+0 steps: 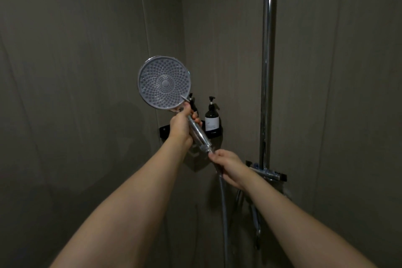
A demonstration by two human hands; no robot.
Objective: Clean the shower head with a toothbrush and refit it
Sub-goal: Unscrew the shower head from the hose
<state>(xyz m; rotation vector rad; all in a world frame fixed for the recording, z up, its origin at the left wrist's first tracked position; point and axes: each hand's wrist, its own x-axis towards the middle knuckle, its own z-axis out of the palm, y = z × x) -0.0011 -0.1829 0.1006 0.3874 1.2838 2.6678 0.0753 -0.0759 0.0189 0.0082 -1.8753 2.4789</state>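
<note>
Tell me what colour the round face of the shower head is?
Grey round shower head face, dotted with tiny nozzles; head view.

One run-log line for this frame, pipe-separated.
left hand: grips shower head handle | right hand: pinches hose end at handle base | nozzle face toward camera | toothbrush: not visible

There is one shower head (164,82), and two hands: the left hand (181,124) and the right hand (228,165). At three o'clock from the shower head stand two pump bottles (212,115) on one black shelf (214,134). One chrome pole (267,61) and one hose (224,213) are also there.
</note>
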